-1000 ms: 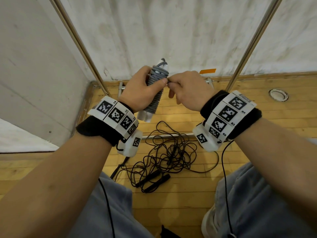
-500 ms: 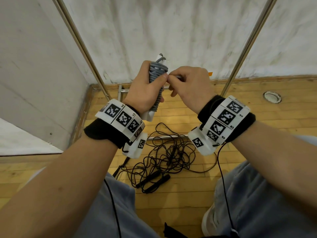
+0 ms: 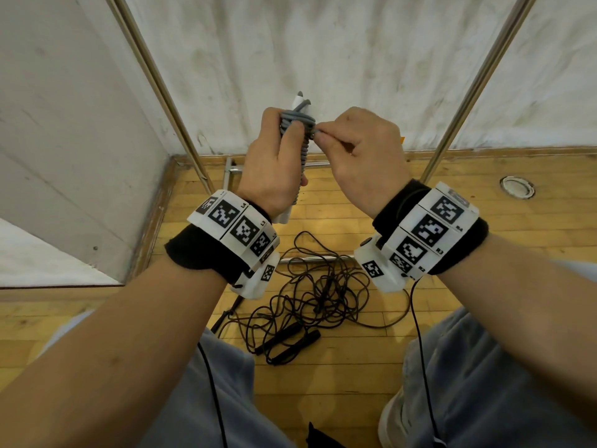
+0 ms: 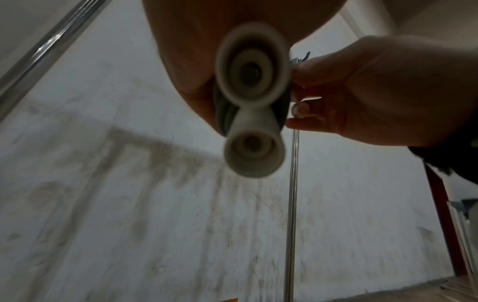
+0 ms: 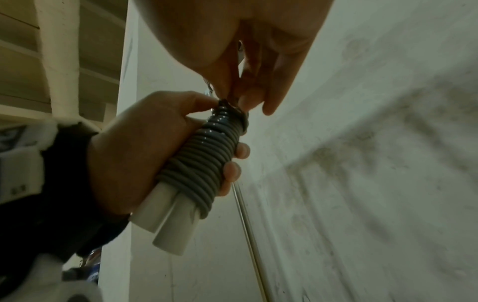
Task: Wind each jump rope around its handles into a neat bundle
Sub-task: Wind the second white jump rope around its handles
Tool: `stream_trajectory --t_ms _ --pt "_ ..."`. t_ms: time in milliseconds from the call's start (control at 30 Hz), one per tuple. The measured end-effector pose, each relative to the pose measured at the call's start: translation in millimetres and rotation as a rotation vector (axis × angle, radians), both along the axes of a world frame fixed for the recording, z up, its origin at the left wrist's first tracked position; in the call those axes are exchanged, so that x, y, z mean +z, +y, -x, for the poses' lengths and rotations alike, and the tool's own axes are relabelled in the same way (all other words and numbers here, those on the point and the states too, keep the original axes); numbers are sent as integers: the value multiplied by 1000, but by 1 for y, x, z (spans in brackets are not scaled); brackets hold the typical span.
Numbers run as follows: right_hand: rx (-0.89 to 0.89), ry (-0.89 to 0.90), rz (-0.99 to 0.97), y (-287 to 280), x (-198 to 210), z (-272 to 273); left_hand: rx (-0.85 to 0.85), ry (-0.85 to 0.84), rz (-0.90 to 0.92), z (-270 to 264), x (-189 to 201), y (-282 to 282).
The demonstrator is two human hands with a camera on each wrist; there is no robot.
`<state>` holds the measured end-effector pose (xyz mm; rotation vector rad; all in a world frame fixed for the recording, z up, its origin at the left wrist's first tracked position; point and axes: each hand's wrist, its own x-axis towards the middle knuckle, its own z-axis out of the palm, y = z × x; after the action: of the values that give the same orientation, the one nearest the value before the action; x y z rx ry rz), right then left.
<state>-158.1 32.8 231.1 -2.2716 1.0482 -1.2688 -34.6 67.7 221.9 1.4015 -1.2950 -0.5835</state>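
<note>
Wooden floor (image 3: 452,318) and pale wall behind, black rope (image 3: 310,295) lying tangled at six o'clock, not yet wound. Holding the grey rope bundle (image 5: 204,155) upright at twelve o'clock in the left hand (image 3: 271,169), fingers (image 5: 232,169) curling round the coils and two white handles (image 5: 168,222). Pinching the rope's loose end (image 3: 318,134) at the top with the right hand (image 3: 365,150), wrist raised, knuckles up. Probably tucking it under a coil: keeping tension, squeezing coils so nothing unwinds.
</note>
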Motion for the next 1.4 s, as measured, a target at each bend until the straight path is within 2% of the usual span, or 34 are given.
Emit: stream_trajectory --t_ms 167,233,433,567,700,933,1067,1233,1400 --pt "-44 -171 -258 -6 2 1 -1 -34 -23 2 -7 -2" --pt "-49 -180 -307 -7 2 1 -6 -26 -31 3 -9 -2" --pt "-82 -245 -222 -6 -7 -3 5 112 -60 10 -10 -6" --pt "-73 -301 -273 -4 -12 -6 64 210 -102 14 -8 -8" --pt "-58 -278 -172 0 -20 -8 58 202 -98 16 -8 -8" --pt "-111 -346 -253 -4 -21 -9 57 249 -98 17 -8 -9" --pt "-71 -294 -161 -1 -26 -9 45 265 -125 19 -11 -10" --pt "14 -144 -18 2 -35 -7 67 300 -124 14 -15 -10" --pt "3 -12 160 -6 -37 -1 57 242 -147 17 -20 -6"
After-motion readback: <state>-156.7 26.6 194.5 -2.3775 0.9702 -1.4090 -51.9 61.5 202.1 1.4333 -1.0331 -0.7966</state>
